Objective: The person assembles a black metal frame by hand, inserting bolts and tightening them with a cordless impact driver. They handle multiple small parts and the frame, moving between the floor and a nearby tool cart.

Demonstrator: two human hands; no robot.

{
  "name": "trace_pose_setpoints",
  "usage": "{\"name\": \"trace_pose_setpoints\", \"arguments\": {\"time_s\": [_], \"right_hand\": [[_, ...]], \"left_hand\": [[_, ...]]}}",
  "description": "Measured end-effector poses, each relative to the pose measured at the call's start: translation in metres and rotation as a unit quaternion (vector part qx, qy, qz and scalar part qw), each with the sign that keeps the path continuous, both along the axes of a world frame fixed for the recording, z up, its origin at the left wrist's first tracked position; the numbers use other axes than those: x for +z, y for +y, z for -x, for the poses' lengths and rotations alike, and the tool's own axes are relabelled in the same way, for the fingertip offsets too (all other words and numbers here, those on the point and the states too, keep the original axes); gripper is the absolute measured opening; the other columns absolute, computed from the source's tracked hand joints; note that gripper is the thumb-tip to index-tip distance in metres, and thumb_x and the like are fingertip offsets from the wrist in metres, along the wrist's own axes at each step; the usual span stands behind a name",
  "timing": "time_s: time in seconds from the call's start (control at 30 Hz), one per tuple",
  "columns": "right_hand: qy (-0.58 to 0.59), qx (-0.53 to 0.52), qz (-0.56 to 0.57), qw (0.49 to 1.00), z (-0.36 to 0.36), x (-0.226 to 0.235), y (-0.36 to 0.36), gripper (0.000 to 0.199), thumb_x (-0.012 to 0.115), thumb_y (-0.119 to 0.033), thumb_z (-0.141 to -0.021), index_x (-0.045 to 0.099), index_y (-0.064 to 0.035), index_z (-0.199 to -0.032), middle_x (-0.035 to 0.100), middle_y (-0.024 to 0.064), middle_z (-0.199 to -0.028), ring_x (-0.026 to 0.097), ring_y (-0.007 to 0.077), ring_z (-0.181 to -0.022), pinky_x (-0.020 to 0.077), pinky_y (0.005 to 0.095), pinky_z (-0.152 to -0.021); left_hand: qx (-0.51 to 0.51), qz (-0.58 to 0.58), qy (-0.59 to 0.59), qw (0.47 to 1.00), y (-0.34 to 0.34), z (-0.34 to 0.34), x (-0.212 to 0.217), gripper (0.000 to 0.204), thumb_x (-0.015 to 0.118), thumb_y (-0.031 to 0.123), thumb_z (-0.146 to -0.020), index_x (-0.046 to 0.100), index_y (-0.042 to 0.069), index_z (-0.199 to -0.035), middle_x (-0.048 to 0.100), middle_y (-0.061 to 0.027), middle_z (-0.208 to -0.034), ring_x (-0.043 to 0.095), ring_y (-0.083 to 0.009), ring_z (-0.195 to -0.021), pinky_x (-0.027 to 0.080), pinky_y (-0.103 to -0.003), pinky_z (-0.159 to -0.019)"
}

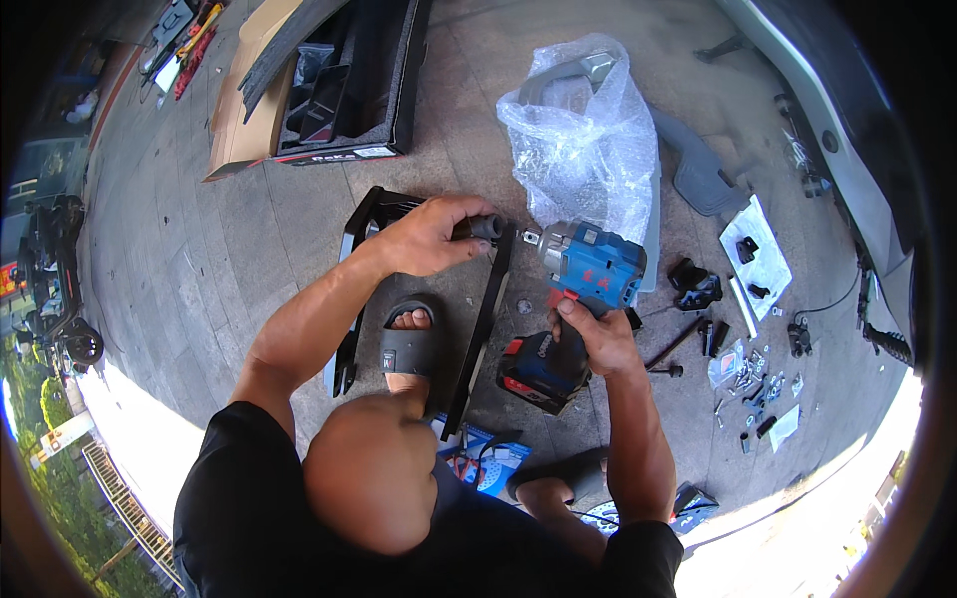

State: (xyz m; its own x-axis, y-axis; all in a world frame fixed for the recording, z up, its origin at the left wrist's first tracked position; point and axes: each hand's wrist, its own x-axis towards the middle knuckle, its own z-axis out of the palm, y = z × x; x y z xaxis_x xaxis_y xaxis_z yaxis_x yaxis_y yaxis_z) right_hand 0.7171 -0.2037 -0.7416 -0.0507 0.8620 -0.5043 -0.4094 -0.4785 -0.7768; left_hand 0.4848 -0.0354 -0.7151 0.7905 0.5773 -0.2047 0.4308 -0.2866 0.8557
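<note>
My right hand (601,341) is closed around the handle of a blue cordless impact wrench (596,264). The tool's square metal drive points left, and a battery (533,379) sits at the base of its handle. Facing the drive, my left hand (436,235) grips a dark cylindrical socket (488,227) between thumb and fingers. A small gap separates socket and drive. Beneath my left hand a black metal frame (480,334) lies on the paving around my sandalled foot (410,339). My left hand hides part of the frame's far end.
An open box (344,149) with dark foam stands at the far left. A bubble-wrapped part (588,130) lies ahead, beside a grey curved piece (698,164). Bolts and small hardware (753,374) are scattered to the right, near a vehicle (847,130). A blue printed package (493,458) lies between my feet.
</note>
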Motion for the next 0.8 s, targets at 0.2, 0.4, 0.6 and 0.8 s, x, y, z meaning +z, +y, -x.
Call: {"name": "trace_pose_setpoints", "arguments": {"time_s": [0.2, 0.4, 0.6, 0.8], "right_hand": [[-0.022, 0.032, -0.031, 0.999, -0.016, 0.017, -0.008, 0.017, 0.066, -0.013, -0.087, 0.060, -0.0034, -0.100, 0.061, 0.0056, -0.080, 0.059, 0.0148, -0.068, 0.0491, 0.0283, -0.061], [-0.073, 0.046, -0.023, 0.996, -0.065, 0.063, -0.002, 0.014, 0.068, -0.013, -0.086, 0.061, -0.0048, -0.096, 0.061, 0.0043, -0.079, 0.059, 0.0141, -0.067, 0.0489, 0.0281, -0.059], [-0.115, 0.027, -0.027, 0.993, -0.128, 0.102, -0.005, 0.016, 0.070, -0.016, -0.084, 0.061, -0.0065, -0.093, 0.061, 0.0050, -0.074, 0.058, 0.0146, -0.062, 0.0486, 0.0296, -0.055], [-0.107, 0.015, 0.031, 0.994, -0.143, 0.073, -0.060, 0.017, 0.069, -0.019, -0.083, 0.063, -0.0078, -0.094, 0.062, 0.0050, -0.074, 0.058, 0.0158, -0.062, 0.0462, 0.0303, -0.055]], "left_hand": [[-0.062, -0.068, -0.008, 0.996, -0.015, -0.041, 0.027, 0.037, 0.068, 0.010, -0.076, 0.058, -0.002, -0.109, 0.062, -0.0207, -0.097, 0.060, -0.0372, -0.095, 0.047, -0.044, -0.081], [-0.158, -0.142, 0.037, 0.976, 0.005, -0.106, 0.059, 0.029, 0.068, 0.015, -0.076, 0.062, 0.000, -0.099, 0.064, -0.0191, -0.089, 0.062, -0.0346, -0.084, 0.048, -0.042, -0.074], [-0.092, -0.295, 0.046, 0.950, -0.005, -0.188, 0.075, 0.024, 0.068, 0.026, -0.074, 0.066, 0.005, -0.086, 0.066, -0.0191, -0.081, 0.064, -0.0377, -0.077, 0.051, -0.045, -0.070], [-0.125, -0.261, 0.050, 0.956, -0.058, -0.212, 0.041, 0.032, 0.068, 0.029, -0.075, 0.066, 0.002, -0.093, 0.066, -0.0203, -0.084, 0.063, -0.0388, -0.080, 0.050, -0.045, -0.072]]}}
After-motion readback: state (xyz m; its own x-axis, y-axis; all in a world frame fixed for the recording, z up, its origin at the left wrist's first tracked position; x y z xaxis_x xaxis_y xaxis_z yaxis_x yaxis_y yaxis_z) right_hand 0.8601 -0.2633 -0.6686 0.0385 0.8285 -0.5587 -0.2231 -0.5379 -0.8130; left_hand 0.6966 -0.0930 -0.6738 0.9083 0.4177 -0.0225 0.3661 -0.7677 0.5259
